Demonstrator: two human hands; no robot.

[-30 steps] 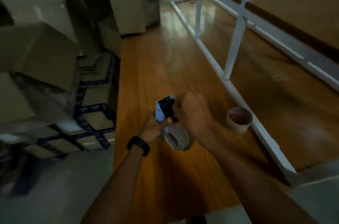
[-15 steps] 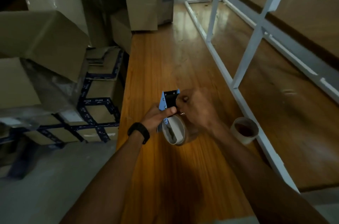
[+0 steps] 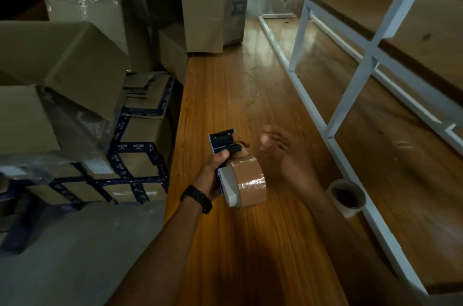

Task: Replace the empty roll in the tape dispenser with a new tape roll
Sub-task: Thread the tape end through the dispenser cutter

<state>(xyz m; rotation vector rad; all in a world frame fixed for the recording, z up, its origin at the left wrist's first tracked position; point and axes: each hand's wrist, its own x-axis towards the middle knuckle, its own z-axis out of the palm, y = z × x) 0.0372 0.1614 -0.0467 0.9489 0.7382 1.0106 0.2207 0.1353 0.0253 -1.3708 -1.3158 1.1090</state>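
Note:
My left hand (image 3: pixel 216 172) grips the blue and black tape dispenser (image 3: pixel 224 145) above the wooden tabletop (image 3: pixel 225 95). A full roll of brown tape (image 3: pixel 250 184) sits on the dispenser's hub, its grey side facing left. My right hand (image 3: pixel 281 153) hovers just right of the dispenser, fingers spread and blurred, holding nothing. The empty cardboard core (image 3: pixel 347 197) stands on the table at the right, against the white shelf frame.
A white metal shelf frame (image 3: pixel 350 95) with wooden shelves runs along the table's right side. Stacked cardboard boxes (image 3: pixel 75 67) fill the left, some bound with blue strapping. More boxes (image 3: pixel 213 2) stand at the table's far end. Grey floor lies lower left.
My right hand has let go of the dispenser's front and pulled away to the right, fingers now spread. The brown roll now shows fully. My left hand keeps its grip.

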